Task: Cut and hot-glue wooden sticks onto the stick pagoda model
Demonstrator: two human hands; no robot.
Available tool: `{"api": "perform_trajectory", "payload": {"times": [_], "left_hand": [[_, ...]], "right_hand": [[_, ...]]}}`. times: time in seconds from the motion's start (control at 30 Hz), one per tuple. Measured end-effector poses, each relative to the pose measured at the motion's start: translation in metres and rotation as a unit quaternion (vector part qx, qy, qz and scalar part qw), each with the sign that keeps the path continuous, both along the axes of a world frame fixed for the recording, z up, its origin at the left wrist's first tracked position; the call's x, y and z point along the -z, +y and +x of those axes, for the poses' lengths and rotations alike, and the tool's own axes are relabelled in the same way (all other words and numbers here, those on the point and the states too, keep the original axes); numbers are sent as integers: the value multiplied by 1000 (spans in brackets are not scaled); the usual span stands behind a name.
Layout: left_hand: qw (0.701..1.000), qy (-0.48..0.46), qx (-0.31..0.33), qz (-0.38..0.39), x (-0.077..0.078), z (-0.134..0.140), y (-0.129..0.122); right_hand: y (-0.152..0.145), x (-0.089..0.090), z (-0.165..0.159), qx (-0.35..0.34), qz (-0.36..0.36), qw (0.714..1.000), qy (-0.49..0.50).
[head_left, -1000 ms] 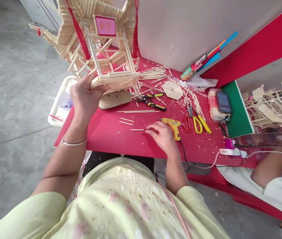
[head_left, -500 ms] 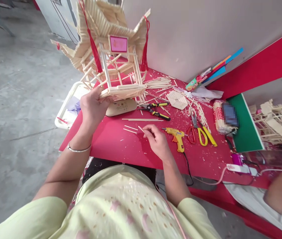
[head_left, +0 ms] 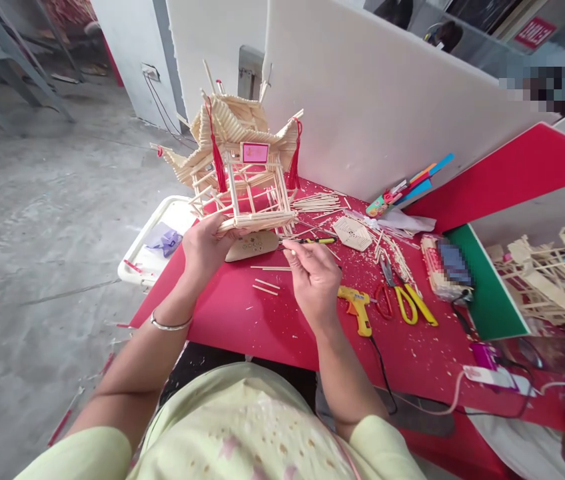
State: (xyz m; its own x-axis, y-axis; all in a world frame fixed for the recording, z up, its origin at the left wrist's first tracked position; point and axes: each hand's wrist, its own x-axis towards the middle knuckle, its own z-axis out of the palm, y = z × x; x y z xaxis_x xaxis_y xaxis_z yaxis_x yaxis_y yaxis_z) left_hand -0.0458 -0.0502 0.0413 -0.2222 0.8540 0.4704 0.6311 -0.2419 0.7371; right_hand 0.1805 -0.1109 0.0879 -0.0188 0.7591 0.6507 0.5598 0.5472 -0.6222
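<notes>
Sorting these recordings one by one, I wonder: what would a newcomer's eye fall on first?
Probably the pale stick-built pavilion, its base edge gripped by the left hand, with long red tassels hanging from its front roof corners. After that, the yellow glue gun, lying on the red table just right of the right hand.

Right hand (head_left: pixel 315 280) is up off the tabletop (head_left: pixel 257 327); a second ago its fingertips were down at a short wooden stick (head_left: pixel 292 253). Stick is now raised in the pinch, near the base of the stick pavilion model (head_left: pixel 262 219). Hand now hides part of the black-and-yellow pliers (head_left: pixel 325 240), fully clear before. View tilts up: model's roof top, wall socket (head_left: pixel 150 72) and red sign (head_left: pixel 536 32) come into frame.
</notes>
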Motion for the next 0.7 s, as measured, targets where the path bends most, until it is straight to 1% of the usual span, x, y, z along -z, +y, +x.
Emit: {"api": "perform_trajectory", "payload": {"times": [0.07, 0.1, 0.2, 0.3, 0.4, 0.53, 0.7], "left_hand": [[1000, 0, -7, 2, 0, 0, 0], [1000, 0, -9, 3, 0, 1, 0], [1000, 1, -2, 6, 0, 1, -1], [1000, -3, 5, 6, 0, 1, -2], [1000, -8, 8, 8, -1, 2, -3], [1000, -7, 12, 5, -2, 3, -3], [1000, -4, 8, 4, 0, 2, -3]], "right_hand": [[10, 1, -4, 66, 114, 988, -85], [16, 4, -6, 82, 155, 978, -117], [33, 14, -7, 80, 245, 949, -182], [45, 23, -8, 78, 303, 922, -227], [45, 24, -9, 103, 318, 917, -218], [39, 19, -11, 132, 296, 923, -208], [37, 19, -14, 134, 289, 922, -220]]}}
